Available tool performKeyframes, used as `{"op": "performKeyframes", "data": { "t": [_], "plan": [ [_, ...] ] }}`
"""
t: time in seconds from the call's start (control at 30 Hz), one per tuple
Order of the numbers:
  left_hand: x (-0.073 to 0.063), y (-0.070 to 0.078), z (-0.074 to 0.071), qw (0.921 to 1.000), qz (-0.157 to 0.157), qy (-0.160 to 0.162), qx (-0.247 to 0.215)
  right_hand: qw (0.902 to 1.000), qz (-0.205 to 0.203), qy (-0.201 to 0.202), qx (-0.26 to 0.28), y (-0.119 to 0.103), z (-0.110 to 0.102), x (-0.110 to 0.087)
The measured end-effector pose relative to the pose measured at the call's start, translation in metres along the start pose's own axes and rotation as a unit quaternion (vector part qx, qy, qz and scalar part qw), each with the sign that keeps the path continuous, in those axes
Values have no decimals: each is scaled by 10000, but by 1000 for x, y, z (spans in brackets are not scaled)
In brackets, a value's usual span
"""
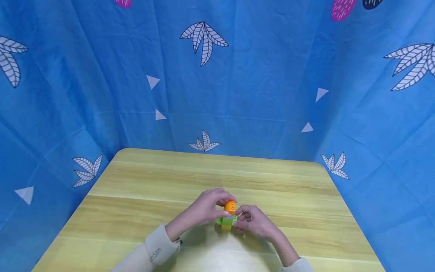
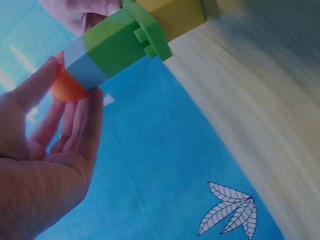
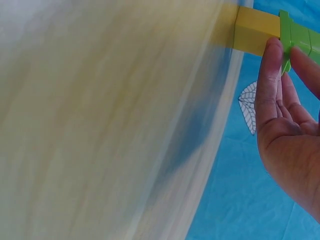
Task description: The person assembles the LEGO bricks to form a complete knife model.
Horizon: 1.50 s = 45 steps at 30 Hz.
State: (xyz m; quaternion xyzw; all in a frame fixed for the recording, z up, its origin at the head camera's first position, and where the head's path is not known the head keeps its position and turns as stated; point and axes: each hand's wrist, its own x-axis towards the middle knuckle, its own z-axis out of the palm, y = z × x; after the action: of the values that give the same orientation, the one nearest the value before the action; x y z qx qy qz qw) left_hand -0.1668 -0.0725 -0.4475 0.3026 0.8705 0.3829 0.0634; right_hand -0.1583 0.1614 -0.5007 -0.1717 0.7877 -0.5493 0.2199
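Observation:
A stack of toy building bricks stands on the table. Lowest is a yellow brick, with a flat green brick jutting out sideways above it. Further up come green bricks, a light blue brick and, on top, a rounded orange brick with studs on one side. Thumb and fingers of my left hand hold the orange brick from both sides. Lower down, my right hand pinches the edge of the flat green brick between thumb and fingers, one fingertip overlapping the yellow brick in the right wrist view.
The wood-grain table has rounded far corners. Blue cloth printed with white leaves and triangles hangs behind it and along both sides.

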Motion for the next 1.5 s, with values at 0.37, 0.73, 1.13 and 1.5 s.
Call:
{"op": "performKeyframes", "data": {
  "t": [0.37,0.73,1.13,1.5],
  "plan": [
    [-2,-3,5,9998,-53,108,-183,10000,-47,-32,-13,1,0,1],
    [-1,-2,6,9997,-98,198,-72,10000,-45,-52,1,1,-2,1],
    [-2,-1,7,9995,-10,269,151,9999,-61,-30,-77,2,-3,2],
    [-5,0,8,9991,-38,356,213,10000,-50,-50,-17,3,-2,1]
  ]
}}
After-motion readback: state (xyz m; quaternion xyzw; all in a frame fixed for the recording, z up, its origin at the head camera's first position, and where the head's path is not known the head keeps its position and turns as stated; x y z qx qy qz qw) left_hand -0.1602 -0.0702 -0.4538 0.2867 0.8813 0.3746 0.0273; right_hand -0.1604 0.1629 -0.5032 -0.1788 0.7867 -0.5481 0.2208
